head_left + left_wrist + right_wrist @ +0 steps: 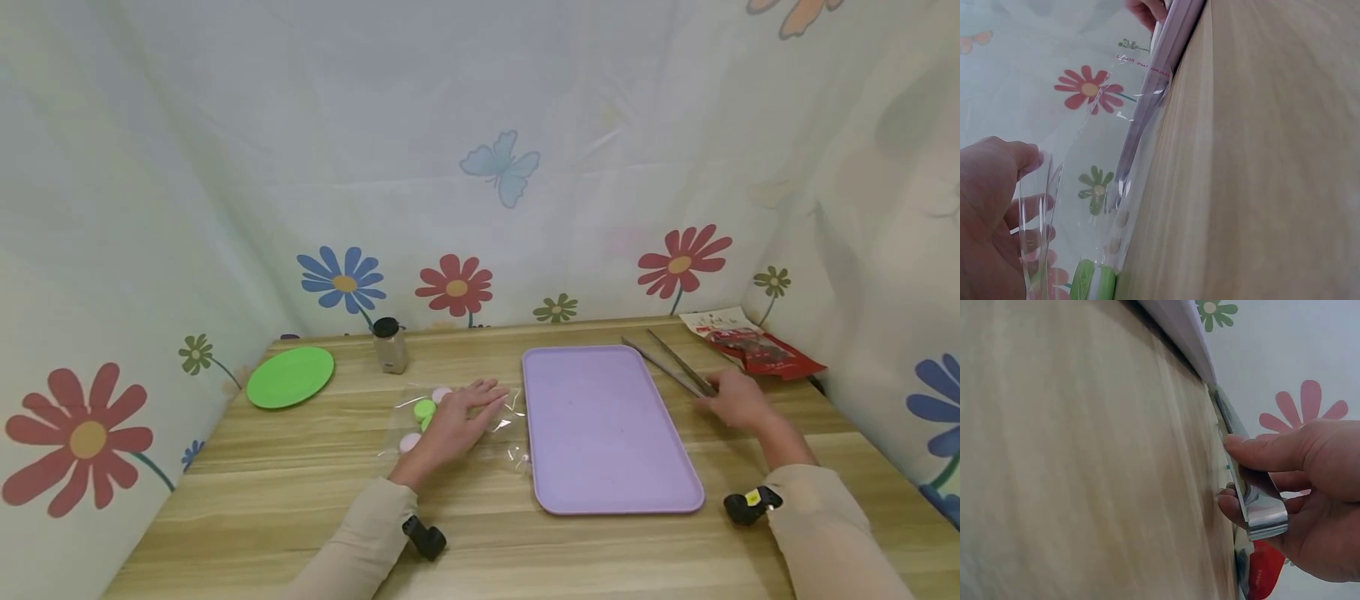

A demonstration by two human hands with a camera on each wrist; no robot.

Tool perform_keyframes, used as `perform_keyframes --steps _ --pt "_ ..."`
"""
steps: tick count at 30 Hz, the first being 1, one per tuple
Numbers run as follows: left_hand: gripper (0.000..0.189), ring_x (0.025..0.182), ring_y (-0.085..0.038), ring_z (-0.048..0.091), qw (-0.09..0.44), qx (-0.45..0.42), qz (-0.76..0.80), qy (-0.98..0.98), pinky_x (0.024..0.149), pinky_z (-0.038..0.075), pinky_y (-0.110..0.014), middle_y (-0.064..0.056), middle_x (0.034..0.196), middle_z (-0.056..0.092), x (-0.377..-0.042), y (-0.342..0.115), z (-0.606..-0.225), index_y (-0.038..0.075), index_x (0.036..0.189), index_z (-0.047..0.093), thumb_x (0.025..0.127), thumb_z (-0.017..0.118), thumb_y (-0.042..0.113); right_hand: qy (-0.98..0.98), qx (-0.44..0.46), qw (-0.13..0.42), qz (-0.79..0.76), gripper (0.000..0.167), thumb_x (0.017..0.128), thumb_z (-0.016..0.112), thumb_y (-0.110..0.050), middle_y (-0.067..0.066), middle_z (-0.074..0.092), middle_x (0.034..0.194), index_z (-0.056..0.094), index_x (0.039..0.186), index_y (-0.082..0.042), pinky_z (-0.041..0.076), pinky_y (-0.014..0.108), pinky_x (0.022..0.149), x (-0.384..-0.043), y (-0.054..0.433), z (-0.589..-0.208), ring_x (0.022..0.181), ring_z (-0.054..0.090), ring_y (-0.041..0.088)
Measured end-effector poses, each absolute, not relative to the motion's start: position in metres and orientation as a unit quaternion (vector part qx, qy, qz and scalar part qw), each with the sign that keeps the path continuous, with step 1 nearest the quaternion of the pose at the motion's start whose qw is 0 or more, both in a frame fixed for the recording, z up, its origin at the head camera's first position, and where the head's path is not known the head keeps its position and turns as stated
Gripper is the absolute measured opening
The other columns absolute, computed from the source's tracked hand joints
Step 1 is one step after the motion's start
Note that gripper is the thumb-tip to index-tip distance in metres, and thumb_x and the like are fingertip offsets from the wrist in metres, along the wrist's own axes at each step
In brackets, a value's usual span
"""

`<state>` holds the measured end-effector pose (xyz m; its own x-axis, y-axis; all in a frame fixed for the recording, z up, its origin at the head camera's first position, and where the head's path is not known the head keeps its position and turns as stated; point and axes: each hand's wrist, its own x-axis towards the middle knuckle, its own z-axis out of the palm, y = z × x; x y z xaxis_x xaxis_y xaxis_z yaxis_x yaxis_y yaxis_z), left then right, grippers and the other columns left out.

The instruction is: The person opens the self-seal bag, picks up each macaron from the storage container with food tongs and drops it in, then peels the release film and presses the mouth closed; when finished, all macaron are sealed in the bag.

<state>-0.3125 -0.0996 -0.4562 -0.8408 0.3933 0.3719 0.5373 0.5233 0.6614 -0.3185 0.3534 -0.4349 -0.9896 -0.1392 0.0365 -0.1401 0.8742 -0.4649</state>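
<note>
Right hand (1322,487) pinches silver metal tongs (1265,509), bent end at the grip, wristcam-only detail; left hand (456,418) at clear plastic bag (506,427), can't tell if gripping.

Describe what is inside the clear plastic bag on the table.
Round green and pale pink pieces show through the clear bag; anything beneath the left hand is covered.

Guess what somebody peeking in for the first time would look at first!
Probably the big purple tray, between the two hands on the table. The bright green plate at the back left might pop out too, and so might the metal tongs that the right hand grips, right of the tray. Then maybe the clear bag under the left hand.
</note>
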Motion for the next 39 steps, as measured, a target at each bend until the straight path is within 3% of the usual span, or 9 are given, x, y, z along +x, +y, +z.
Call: perform_keyframes --steps 3,7,13,18,26,32,36,39 --pt "0.032 0.139 -0.038 0.041 0.085 -0.268 -0.409 -0.868 0.116 0.027 -0.052 -0.018 0.141 0.055 -0.312 -0.099 -0.456 0.008 0.129 0.068 0.102 0.06 0.024 -0.969 0.07 -0.005 0.239 0.046 0.084 0.076 -0.015 0.021 0.065 0.087 0.06 0.107 0.02 0.052 0.05 0.073 -0.317 0.351 -0.433 0.078 0.059 0.032" --pt "0.032 0.139 -0.04 0.041 0.085 -0.268 -0.409 -0.868 0.116 0.028 -0.053 -0.017 0.141 0.055 -0.31 -0.099 -0.455 0.008 0.129 0.068 0.102 0.06 0.024 -0.97 0.089 -0.016 0.225 0.043 0.081 0.08 -0.018 0.018 0.066 0.083 0.064 0.098 0.018 0.053 0.05 0.074 -0.315 0.347 -0.431 0.077 0.061 0.032" --pt "0.032 0.139 -0.038 0.041 0.086 -0.27 -0.403 -0.87 0.116 0.028 -0.052 -0.016 0.141 0.056 -0.31 -0.099 -0.455 0.011 0.129 0.069 0.102 0.06 0.026 -0.972 0.102 -0.015 0.212 0.03 0.078 0.081 -0.02 0.002 0.058 0.063 0.063 0.074 0.003 0.047 0.037 0.06 -0.311 0.34 -0.432 0.061 0.053 0.02" --pt "0.032 0.139 -0.04 0.041 0.086 -0.272 -0.407 -0.868 0.116 0.028 -0.052 -0.017 0.141 0.056 -0.311 -0.098 -0.455 0.009 0.129 0.069 0.102 0.061 0.024 -0.971 0.096 -0.013 0.22 0.031 0.078 0.081 -0.019 -0.001 0.052 0.057 0.058 0.067 -0.003 0.041 0.033 0.054 -0.31 0.338 -0.434 0.055 0.049 0.017" --pt "0.033 0.14 -0.039 0.04 0.081 -0.268 -0.405 -0.87 0.116 0.027 -0.053 -0.016 0.142 0.055 -0.311 -0.099 -0.456 0.008 0.13 0.068 0.102 0.06 0.025 -0.968 0.087 -0.031 0.235 0.032 0.083 0.078 -0.019 -0.002 0.049 0.058 0.056 0.066 -0.004 0.039 0.03 0.051 -0.306 0.337 -0.43 0.054 0.046 0.015" --pt "0.033 0.139 -0.04 0.041 0.08 -0.268 -0.407 -0.869 0.116 0.028 -0.052 -0.018 0.142 0.055 -0.311 -0.101 -0.456 0.008 0.129 0.068 0.102 0.06 0.025 -0.973 0.115 0.023 0.197 0.037 0.092 0.068 -0.015 0.0 0.045 0.057 0.05 0.062 -0.005 0.035 0.031 0.053 -0.303 0.329 -0.418 0.054 0.041 0.016" --pt "0.032 0.139 -0.037 0.041 0.086 -0.268 -0.402 -0.871 0.116 0.029 -0.052 -0.018 0.142 0.055 -0.311 -0.101 -0.456 0.008 0.129 0.069 0.102 0.06 0.024 -0.968 0.114 0.042 0.219 0.033 0.095 0.065 -0.014 0.002 0.047 0.06 0.052 0.067 -0.004 0.036 0.033 0.054 -0.301 0.312 -0.404 0.056 0.043 0.018" --pt "0.033 0.14 -0.032 0.041 0.085 -0.265 -0.394 -0.876 0.116 0.029 -0.05 -0.013 0.143 0.054 -0.311 -0.101 -0.455 0.011 0.13 0.068 0.103 0.059 0.027 -0.956 0.134 0.048 0.257 0.022 0.097 0.065 -0.014 0.002 0.052 0.065 0.063 0.08 0.0 0.038 0.031 0.055 -0.299 0.29 -0.395 0.06 0.046 0.017"
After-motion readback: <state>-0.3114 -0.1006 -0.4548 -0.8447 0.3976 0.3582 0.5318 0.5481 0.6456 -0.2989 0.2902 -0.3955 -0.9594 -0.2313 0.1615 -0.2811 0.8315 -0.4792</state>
